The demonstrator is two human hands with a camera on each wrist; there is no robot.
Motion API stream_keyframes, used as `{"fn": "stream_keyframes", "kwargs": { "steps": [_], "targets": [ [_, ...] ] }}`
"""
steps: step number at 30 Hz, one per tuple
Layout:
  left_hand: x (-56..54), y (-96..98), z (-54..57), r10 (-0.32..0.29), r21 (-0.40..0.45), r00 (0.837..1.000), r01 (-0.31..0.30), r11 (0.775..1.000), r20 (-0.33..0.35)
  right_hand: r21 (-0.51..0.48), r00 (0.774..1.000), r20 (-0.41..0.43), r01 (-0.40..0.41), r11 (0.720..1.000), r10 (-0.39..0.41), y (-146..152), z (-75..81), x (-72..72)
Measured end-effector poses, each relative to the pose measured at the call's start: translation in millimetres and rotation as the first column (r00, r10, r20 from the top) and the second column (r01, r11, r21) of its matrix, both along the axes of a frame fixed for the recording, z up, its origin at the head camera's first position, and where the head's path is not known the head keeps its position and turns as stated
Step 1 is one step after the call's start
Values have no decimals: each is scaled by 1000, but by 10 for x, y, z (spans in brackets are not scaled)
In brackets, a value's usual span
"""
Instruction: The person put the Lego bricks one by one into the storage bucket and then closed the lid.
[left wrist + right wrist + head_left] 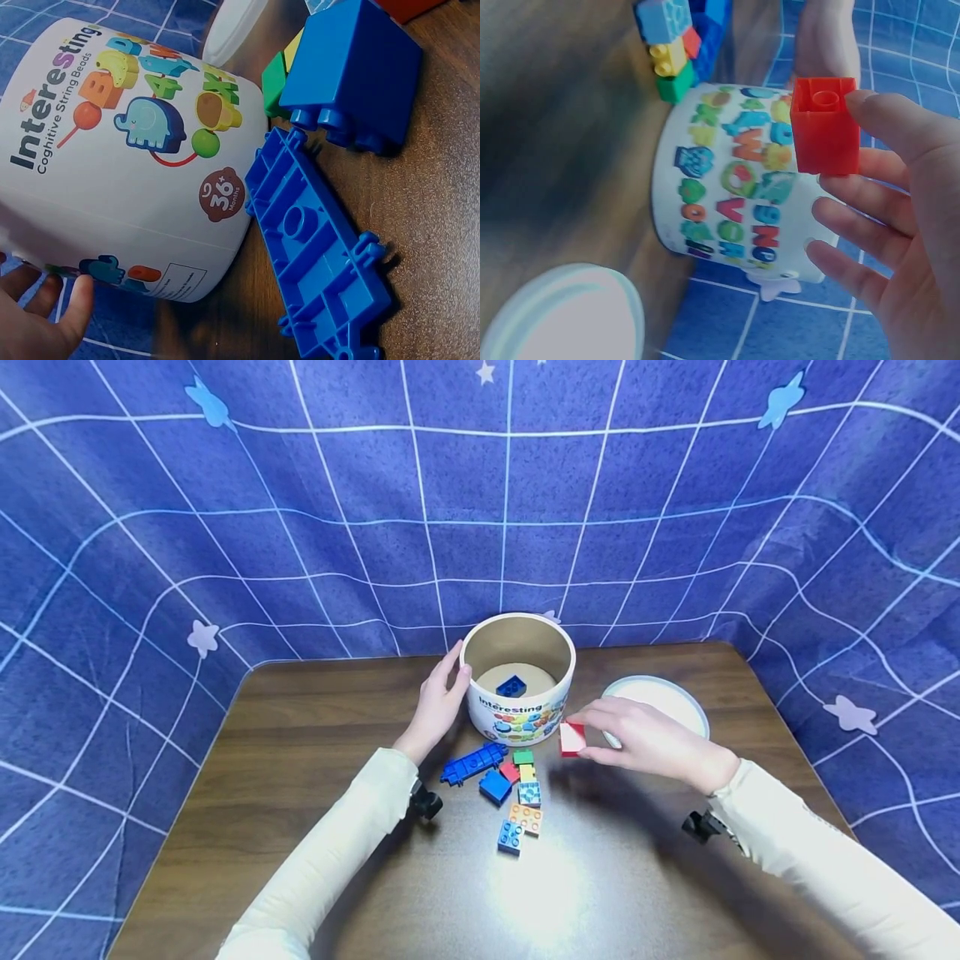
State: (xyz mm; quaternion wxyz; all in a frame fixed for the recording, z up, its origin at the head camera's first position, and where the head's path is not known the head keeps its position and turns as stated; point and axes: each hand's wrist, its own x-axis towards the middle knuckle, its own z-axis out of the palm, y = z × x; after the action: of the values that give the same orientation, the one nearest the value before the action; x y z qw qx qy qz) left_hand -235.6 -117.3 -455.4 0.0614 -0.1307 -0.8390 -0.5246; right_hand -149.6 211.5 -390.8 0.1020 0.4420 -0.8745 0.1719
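The red block (572, 740) sits in the right hand (641, 739), beside the front right wall of the printed tub (517, 718); its grip is narrow, the thumb on one side of the block and the fingers on the other. In the right wrist view the block's open end shows a hollow with a round tube inside, so it should be light, stiff hard plastic, hard to crush and not fragile. Its flat, smooth sides may slide a little under dry skin, so opposite faces are the best place to pinch, clear of the thin edges of the hollow. The left hand (438, 697) rests spread against the tub's left wall near the rim, a loose, wide grip that steadies more than it squeezes. The tub looks light and fairly firm, with little in it, only a blue brick (512, 686) on its floor, so it could tip if knocked; low on the wall or at the rim is the place to brace it. On the bench (322, 718), the blue frame piece (474, 764) with its thin ribs and small pegs looks the most snappable, better held by its long sides.
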Motion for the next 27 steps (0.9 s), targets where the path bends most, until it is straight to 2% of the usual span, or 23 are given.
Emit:
{"fn": "stream_keyframes", "kwargs": {
  "steps": [6, 14, 27],
  "targets": [
    [-6, -1, -13, 6, -4, 1000, -6, 1000, 1, 13, 1000, 5, 13, 1000, -13, -29, 179, -44],
    [-3, -2, -5, 3, -6, 1000, -3, 1000, -8, 33, 999, -34, 21, 999, -20, -86, 396, -131],
    [-10, 1, -14, 8, -14, 1000, -8, 1000, -17, 8, 1000, -17, -1, 1000, 1, -173, 589, -320]
  ]
}}
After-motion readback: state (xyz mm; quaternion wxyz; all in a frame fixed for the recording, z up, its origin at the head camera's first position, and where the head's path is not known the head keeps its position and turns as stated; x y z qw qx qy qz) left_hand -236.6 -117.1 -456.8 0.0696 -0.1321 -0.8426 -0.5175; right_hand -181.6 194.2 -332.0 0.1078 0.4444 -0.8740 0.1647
